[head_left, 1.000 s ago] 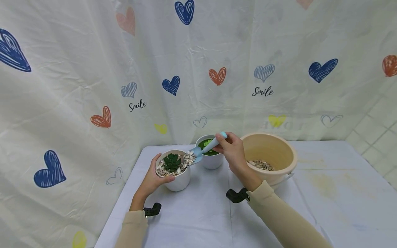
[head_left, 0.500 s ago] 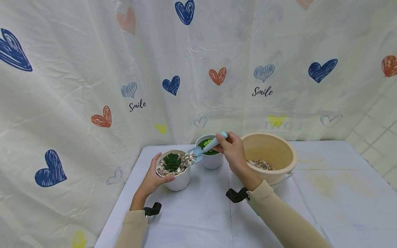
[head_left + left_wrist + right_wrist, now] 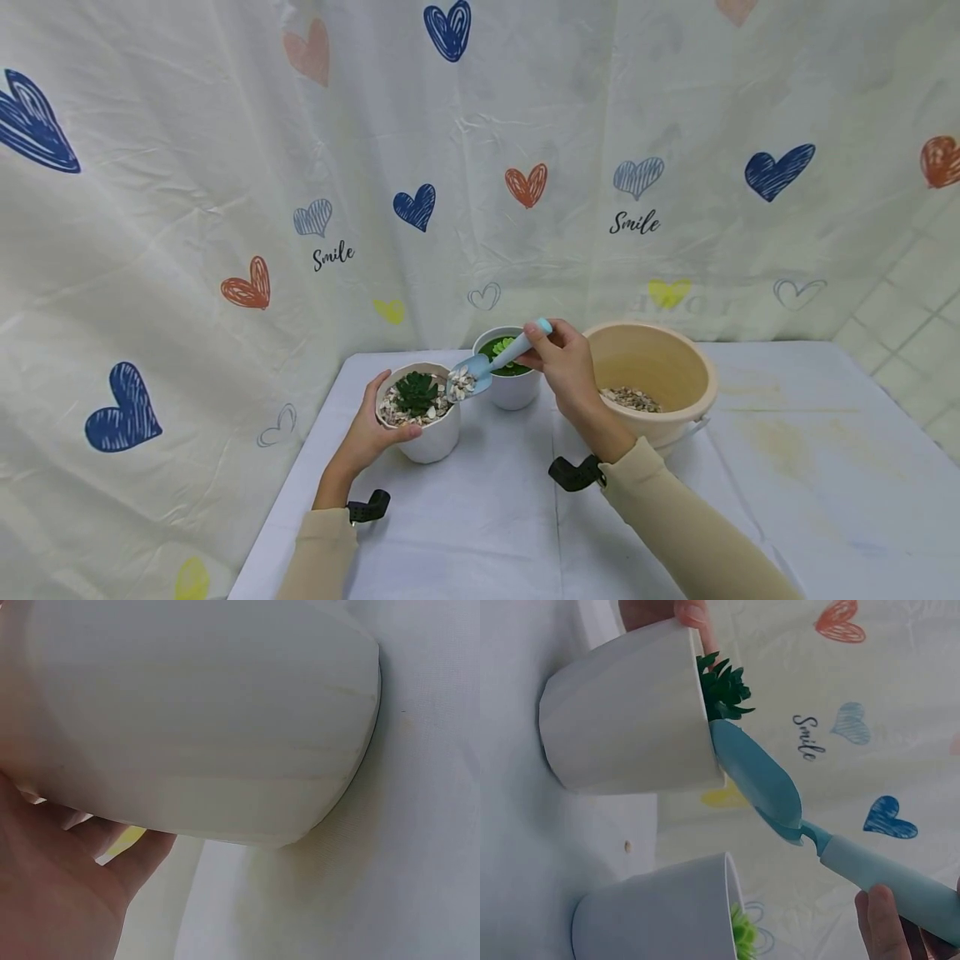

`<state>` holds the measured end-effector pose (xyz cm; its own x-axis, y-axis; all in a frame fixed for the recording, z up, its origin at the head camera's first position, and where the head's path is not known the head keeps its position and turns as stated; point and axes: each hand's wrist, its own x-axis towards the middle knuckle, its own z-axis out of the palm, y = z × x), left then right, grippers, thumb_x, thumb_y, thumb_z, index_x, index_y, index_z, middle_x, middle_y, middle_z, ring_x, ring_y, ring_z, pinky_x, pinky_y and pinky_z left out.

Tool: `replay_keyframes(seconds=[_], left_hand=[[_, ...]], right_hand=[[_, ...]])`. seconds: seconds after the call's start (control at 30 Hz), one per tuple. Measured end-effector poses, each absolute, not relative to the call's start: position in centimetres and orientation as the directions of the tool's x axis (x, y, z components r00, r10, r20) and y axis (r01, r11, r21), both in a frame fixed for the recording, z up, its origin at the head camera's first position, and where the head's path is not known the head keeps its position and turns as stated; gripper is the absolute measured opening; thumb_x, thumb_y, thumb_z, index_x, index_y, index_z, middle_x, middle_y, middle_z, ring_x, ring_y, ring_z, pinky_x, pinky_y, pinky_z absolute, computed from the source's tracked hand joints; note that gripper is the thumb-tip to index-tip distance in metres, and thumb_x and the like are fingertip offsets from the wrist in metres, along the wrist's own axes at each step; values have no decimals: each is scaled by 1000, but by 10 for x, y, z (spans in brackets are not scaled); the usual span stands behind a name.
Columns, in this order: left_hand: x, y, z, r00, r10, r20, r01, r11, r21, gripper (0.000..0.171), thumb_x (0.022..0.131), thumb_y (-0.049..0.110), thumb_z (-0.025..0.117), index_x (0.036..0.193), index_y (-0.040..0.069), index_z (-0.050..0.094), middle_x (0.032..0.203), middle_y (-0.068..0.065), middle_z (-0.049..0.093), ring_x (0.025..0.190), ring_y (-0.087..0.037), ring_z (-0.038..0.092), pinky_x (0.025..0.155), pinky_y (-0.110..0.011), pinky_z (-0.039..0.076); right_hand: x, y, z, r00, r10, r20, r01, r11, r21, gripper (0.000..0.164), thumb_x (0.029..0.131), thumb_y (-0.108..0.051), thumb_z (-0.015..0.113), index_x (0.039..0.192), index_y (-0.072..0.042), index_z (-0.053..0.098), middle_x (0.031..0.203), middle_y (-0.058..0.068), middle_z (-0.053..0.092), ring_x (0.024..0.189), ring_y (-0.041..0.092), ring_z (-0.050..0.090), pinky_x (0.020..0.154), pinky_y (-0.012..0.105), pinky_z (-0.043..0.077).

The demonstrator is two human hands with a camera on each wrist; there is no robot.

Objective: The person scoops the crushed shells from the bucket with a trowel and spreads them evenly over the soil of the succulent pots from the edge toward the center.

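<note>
A white pot [image 3: 431, 442] with a dark green succulent [image 3: 415, 392] and pale pebbles stands at the left of the table. My left hand [image 3: 369, 433] grips this pot round its left side, thumb at the front of the rim; the left wrist view shows the pot wall [image 3: 202, 735] close up. In my right hand [image 3: 562, 367] is the handle of a light blue trowel [image 3: 480, 375], pinched near its end. The trowel blade [image 3: 761, 776] tilts down over the pot's right rim, with pebbles [image 3: 461, 383] on it.
Just behind the trowel stands a smaller white pot [image 3: 512, 392] with a light green plant [image 3: 743, 932]. A cream bucket [image 3: 675, 367] with pebbles [image 3: 632, 399] in its bottom is at the right. A heart-print curtain [image 3: 480, 125] hangs behind the white-covered table [image 3: 495, 525].
Some pebbles have slid off the trowel blade into the succulent's pot, so fewer lie on it. Both hands have stayed nearly in place.
</note>
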<state>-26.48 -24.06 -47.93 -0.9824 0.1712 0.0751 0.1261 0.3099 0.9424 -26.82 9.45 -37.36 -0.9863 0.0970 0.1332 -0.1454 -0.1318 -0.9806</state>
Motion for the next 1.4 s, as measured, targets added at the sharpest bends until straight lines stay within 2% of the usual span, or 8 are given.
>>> replay_keyframes(seconds=[0.2, 0.3, 0.5, 0.73, 1.1, 1.4], left_hand=[[-264, -242, -480, -980, 185, 75, 118, 238, 964, 113, 78, 18, 88, 157, 27, 9, 159, -12, 31, 142, -31, 42, 103, -22, 44], [-263, -243, -480, -977, 195, 84, 123, 198, 973, 111, 79, 16, 87, 157, 25, 9, 159, -11, 29, 141, -31, 43, 100, -17, 46], [-262, -245, -480, -973, 215, 86, 118, 140, 983, 112, 80, 15, 86, 160, 24, 9, 161, -10, 25, 143, -33, 40, 99, -17, 48], [-264, -247, -482, -969, 233, 85, 122, 152, 981, 108, 83, 15, 83, 163, 25, 11, 163, -10, 25, 145, -31, 36, 101, -19, 45], [-268, -251, -487, -955, 274, 110, 127, 44, 991, 102, 86, 10, 79, 159, 21, 9, 162, -9, 29, 134, -16, 49, 100, -22, 50], [-269, -255, -489, -939, 322, 123, 139, 27, 990, 91, 92, 10, 71, 163, 26, 15, 166, -4, 20, 148, -18, 29, 107, -20, 42]], right_hand=[[-268, 94, -372, -985, 99, 142, -154, -130, -979, 35, 101, -29, 65, 121, -1, 63, 103, 6, 63, 85, 13, 74, 81, 27, 61], [-267, 94, -370, -983, 98, 153, -164, -123, -979, 34, 101, -29, 65, 120, -1, 63, 103, 6, 63, 85, 13, 74, 81, 28, 61], [-266, 93, -369, -981, 99, 165, -175, -108, -979, 33, 101, -29, 65, 121, -2, 64, 104, 6, 63, 85, 13, 74, 81, 28, 61], [-266, 91, -369, -982, 97, 163, -173, -106, -979, 35, 101, -28, 65, 122, 0, 64, 105, 8, 63, 87, 15, 74, 83, 29, 61], [-269, 96, -372, -980, 120, 160, -174, -115, -978, 33, 102, -28, 64, 121, -1, 64, 104, 7, 63, 85, 12, 74, 81, 27, 61], [-268, 95, -368, -977, 130, 170, -188, -136, -973, 33, 101, -26, 65, 122, 0, 64, 103, 8, 63, 86, 13, 73, 79, 26, 61]])
